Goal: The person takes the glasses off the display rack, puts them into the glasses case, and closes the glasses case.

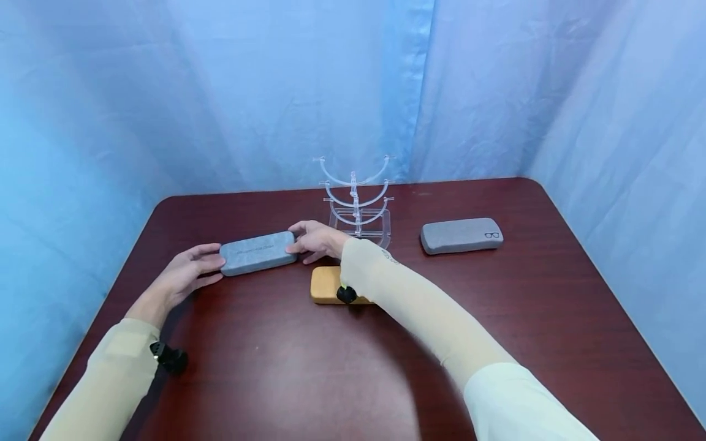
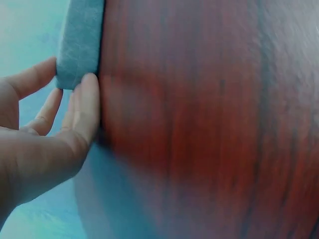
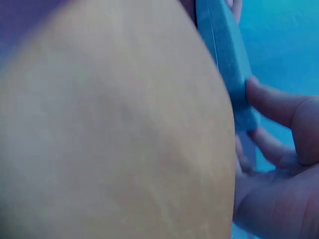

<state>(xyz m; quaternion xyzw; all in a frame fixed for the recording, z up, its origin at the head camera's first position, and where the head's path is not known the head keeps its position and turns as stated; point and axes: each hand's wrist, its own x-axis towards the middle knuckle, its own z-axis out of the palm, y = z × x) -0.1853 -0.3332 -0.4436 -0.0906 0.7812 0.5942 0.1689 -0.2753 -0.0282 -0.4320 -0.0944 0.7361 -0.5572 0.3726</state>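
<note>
A blue-grey glasses case [image 1: 258, 253] with small dark lettering on its lid lies lengthwise between both hands, closed. My left hand [image 1: 184, 272] is at its left end, with fairly straight, spread fingers touching the end. In the left wrist view, the fingertips [image 2: 89, 82] meet the case's end [image 2: 79, 50]. At the opposite end my right hand [image 1: 317, 240] pinches the case, thumb on the lid. The right wrist view shows that thumb [image 3: 271, 102] against the blue-looking case [image 3: 232, 64]; part of the case is hidden behind the forearm. Under the right forearm sits a yellow case [image 1: 324, 283], partly covered by the sleeve.
A clear three-tier display stand [image 1: 355, 202] with curved arms stands at the back, just beyond my right hand. Farther right lies a grey glasses case [image 1: 462, 236] with a glasses print. The dark red-brown table [image 1: 265, 355] has blue curtains [image 1: 276, 92] around it.
</note>
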